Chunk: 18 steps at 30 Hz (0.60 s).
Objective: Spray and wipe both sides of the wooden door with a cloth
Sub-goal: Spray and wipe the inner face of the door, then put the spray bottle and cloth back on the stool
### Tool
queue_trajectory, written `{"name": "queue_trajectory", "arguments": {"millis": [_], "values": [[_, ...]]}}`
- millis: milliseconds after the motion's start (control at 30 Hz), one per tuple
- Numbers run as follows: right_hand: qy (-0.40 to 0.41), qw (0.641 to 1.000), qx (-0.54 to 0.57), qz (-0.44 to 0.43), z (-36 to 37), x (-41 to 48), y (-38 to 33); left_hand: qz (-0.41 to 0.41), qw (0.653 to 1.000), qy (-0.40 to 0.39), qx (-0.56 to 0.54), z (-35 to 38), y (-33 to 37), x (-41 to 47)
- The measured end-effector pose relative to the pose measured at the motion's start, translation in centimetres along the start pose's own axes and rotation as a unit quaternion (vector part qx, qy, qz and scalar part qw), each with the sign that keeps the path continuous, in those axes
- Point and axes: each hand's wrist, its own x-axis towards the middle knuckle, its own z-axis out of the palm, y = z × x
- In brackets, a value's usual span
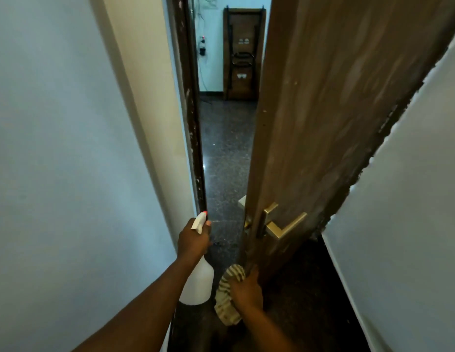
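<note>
- Nearest the camera, the right hand (pixel 246 288) grips a crumpled beige cloth with dark stripes (pixel 227 293), holding it against the door's edge below the handle.
- The left hand (pixel 193 242) is curled round the neck of a white translucent plastic spray bottle (pixel 198 283). Its red-tipped nozzle points at the door edge, and a thin stream crosses the gap.
- The tall brown wooden door (pixel 323 110) stands ajar at centre-right, its matte face streaked.
- Smooth pale walls (pixel 56 148) flank it.
- A dark speckled polished stone floor (pixel 226 161) shows through the gap.
- A chipped dark brown door frame (pixel 191 110) stands left of the gap.
- A brass-coloured angular lever handle (pixel 285 226) juts from the door.
</note>
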Motion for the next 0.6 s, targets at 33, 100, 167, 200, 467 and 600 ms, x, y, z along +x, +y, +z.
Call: {"name": "queue_trajectory", "arguments": {"millis": [33,100,167,200,467,600], "values": [[0.005,1.0,0.022,0.016,0.5,0.3,0.8,-0.002,1.0,-0.014,0.005,0.6,-0.2,0.2],[0.031,0.995,0.071,0.055,1.6,1.6,2.9,-0.002,0.999,-0.037,0.006,1.8,-0.6,0.3],[0.064,0.988,0.115,0.085,1.5,0.9,4.0,0.001,0.998,-0.063,0.011,3.2,-0.6,0.2],[0.093,0.981,0.148,0.086,1.0,0.2,4.1,0.001,0.997,-0.076,0.01,3.9,-0.5,0.1],[0.275,0.859,0.393,0.182,-1.3,1.9,5.5,-0.002,0.987,-0.157,0.021,8.7,0.1,0.0],[0.351,0.78,0.461,0.239,-5.0,3.3,5.9,0.004,0.977,-0.211,0.035,11.3,-0.5,-0.2]]}}
